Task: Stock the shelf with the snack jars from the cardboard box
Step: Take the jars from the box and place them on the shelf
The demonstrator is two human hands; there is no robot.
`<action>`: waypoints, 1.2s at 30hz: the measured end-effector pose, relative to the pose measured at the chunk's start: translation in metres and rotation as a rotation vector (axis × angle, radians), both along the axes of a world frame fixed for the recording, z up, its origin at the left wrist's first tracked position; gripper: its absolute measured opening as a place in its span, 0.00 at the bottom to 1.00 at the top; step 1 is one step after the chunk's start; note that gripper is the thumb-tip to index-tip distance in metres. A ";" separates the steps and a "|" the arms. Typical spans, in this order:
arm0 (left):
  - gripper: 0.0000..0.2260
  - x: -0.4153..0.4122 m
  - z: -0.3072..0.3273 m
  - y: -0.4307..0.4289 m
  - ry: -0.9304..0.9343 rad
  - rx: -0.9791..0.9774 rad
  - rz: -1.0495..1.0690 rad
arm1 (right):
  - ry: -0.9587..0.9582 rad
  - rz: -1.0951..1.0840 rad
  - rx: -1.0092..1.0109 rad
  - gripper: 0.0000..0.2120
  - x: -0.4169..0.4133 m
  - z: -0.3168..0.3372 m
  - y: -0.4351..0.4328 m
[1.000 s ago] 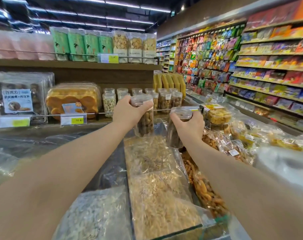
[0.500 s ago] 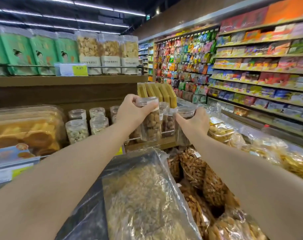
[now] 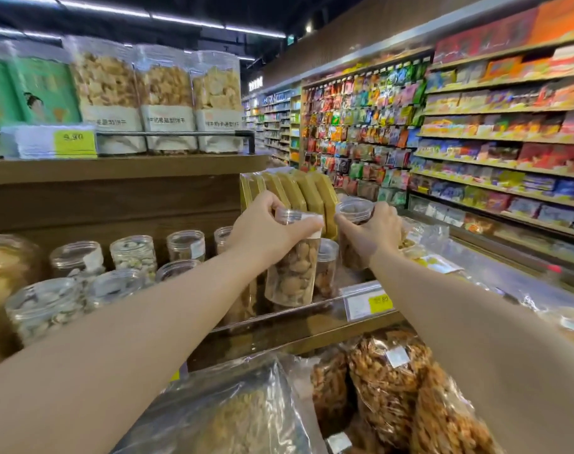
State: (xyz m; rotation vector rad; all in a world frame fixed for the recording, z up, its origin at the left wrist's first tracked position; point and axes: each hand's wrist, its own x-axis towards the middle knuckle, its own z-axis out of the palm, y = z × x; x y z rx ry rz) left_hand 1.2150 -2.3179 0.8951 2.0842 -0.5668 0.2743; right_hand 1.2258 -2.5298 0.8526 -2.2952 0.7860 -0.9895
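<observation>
My left hand (image 3: 269, 227) grips the lid end of a clear round jar of brown nuts (image 3: 294, 273), held upright just above the front of the wooden shelf (image 3: 298, 314). My right hand (image 3: 371, 234) holds a second clear jar (image 3: 354, 209) with dark snacks, a little to the right and at the same height. Several similar clear jars (image 3: 131, 257) stand in rows on the shelf to the left, and one jar (image 3: 325, 270) stands between my two hands. The cardboard box is not in view.
Flat yellow packs (image 3: 298, 191) stand behind my hands. Tall tubs of crackers (image 3: 161, 96) fill the upper shelf. Bagged snacks (image 3: 387, 388) lie in a bin below the shelf edge. A price tag (image 3: 367, 303) hangs on the shelf rail. An aisle wall of packets (image 3: 475, 142) runs on the right.
Both hands have carried their jars forward and closer to the shelf. The view has come nearer and turned right, so the jar rows now lie to the left.
</observation>
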 end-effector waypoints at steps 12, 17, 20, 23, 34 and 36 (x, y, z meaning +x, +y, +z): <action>0.23 0.023 -0.014 -0.015 -0.038 0.059 -0.032 | 0.246 0.161 0.229 0.44 0.075 -0.028 -0.038; 0.29 0.023 -0.016 -0.014 -0.012 0.076 -0.084 | 0.259 0.199 0.255 0.43 0.065 -0.021 -0.040; 0.33 0.019 -0.012 -0.016 0.030 0.095 -0.102 | 0.219 0.174 0.127 0.32 0.045 -0.018 -0.041; 0.31 0.014 -0.008 -0.021 0.082 0.117 -0.113 | 0.223 0.139 0.077 0.22 0.012 -0.019 -0.044; 0.28 -0.001 -0.003 -0.055 0.062 0.170 -0.226 | 0.688 0.094 0.006 0.16 -0.104 -0.061 -0.050; 0.30 -0.002 0.001 -0.065 -0.005 0.238 -0.256 | 0.781 0.157 0.009 0.20 -0.108 -0.068 -0.047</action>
